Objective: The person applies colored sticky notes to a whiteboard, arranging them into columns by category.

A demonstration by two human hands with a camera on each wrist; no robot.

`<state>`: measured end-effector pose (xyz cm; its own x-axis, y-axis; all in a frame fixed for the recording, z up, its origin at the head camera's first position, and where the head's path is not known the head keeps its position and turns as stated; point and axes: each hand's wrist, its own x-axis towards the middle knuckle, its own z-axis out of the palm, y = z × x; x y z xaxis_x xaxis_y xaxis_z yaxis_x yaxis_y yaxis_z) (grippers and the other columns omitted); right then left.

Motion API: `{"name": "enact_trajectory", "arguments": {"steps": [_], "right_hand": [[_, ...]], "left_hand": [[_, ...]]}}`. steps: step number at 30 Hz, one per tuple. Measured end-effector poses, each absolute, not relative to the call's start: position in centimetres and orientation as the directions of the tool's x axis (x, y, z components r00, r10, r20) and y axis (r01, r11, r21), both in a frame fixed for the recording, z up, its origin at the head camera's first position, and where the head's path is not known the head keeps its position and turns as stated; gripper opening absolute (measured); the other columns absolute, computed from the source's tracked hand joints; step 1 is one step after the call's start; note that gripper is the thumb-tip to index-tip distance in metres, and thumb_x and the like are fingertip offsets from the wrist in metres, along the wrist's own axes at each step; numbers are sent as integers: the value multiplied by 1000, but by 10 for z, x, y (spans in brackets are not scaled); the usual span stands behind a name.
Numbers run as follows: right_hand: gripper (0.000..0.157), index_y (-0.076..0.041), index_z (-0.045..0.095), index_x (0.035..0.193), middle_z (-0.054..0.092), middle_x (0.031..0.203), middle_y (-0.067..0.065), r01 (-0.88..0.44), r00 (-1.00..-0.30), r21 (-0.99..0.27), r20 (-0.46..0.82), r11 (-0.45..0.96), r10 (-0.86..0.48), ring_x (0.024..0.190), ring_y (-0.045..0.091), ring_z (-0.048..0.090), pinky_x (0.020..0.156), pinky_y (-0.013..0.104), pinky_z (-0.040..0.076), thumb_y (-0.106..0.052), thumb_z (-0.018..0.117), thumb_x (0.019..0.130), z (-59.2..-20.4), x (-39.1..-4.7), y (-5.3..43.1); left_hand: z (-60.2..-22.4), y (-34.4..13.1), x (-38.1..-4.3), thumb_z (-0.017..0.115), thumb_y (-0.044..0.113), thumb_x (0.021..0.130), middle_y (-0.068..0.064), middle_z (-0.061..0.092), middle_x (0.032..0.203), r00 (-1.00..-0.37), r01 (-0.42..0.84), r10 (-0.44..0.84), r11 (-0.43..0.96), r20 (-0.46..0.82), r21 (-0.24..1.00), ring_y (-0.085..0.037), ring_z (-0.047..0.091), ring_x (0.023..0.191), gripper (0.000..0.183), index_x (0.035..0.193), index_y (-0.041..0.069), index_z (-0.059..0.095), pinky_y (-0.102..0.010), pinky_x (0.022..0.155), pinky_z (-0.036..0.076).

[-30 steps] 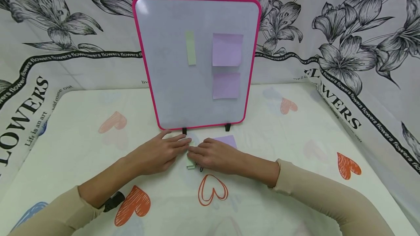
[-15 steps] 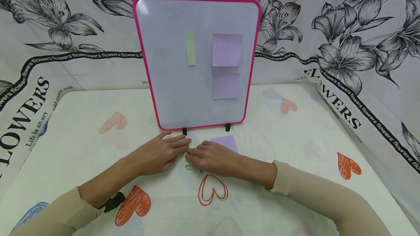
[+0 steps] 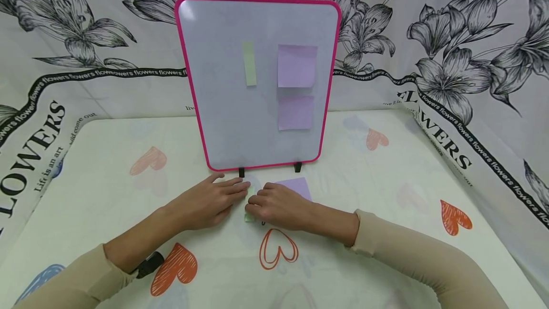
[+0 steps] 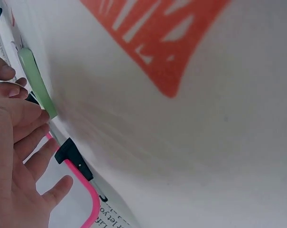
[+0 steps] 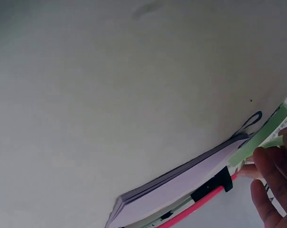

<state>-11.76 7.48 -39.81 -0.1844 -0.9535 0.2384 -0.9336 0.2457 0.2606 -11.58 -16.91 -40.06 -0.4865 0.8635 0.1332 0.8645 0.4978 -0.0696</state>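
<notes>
A narrow pad of green sticky notes (image 3: pixel 249 193) lies on the table in front of the whiteboard. My left hand (image 3: pixel 212 202) rests by the pad's far end, its fingers extended and fingertips at the pad's edge. Over the pad's nearer part, my right hand (image 3: pixel 279 207) has thumb and fingers drawn together. In the right wrist view, a green sheet (image 5: pixel 274 142) curves up off the pad (image 5: pixel 257 140) between those fingers. Part of the pad is hidden under the right hand. A pad of purple sticky notes (image 3: pixel 297 187) lies just beyond that hand, partly covered.
A pink-framed whiteboard (image 3: pixel 223 113) stands behind the hands on black feet (image 3: pixel 298 167). It bears a green strip (image 3: pixel 249 63) and two purple notes (image 3: pixel 297 66). A dark loop (image 5: pixel 253 119) sticks out beside the pads. The tablecloth (image 3: pixel 343 271) has printed hearts.
My right hand has shifted slightly left and toward me along the green pad, with its fingers drawn closer together. My left hand has stayed in place.
</notes>
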Motion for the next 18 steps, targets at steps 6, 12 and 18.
{"name": "enact_trajectory", "arguments": {"steps": [6,12,18], "right_hand": [[16,-12,64,89,69,90,-6,-938,-163,252,290,239,-943,74,10,65,67,23,47,2,63,83,-397,-119,76],[15,-10,65,91,69,90,-5,-935,-126,263,383,238,-915,74,10,66,66,22,47,3,64,84,-391,-123,78],[14,-9,65,95,68,89,-4,-938,-119,251,414,239,-903,72,10,66,65,22,49,2,64,86,-381,-127,80]], "left_hand": [[-400,-169,-115,63,17,93,-7,60,139,-486,866,863,497,138,-61,-25,57,128,43,134,6,63,-52,100,44],[-400,-169,-113,63,17,93,-6,61,138,-492,864,859,501,141,-41,-24,58,127,44,135,6,62,-51,99,45],[-401,-169,-113,62,19,93,-6,60,138,-501,860,856,509,124,-40,-24,57,128,45,136,7,61,-50,100,44]]}}
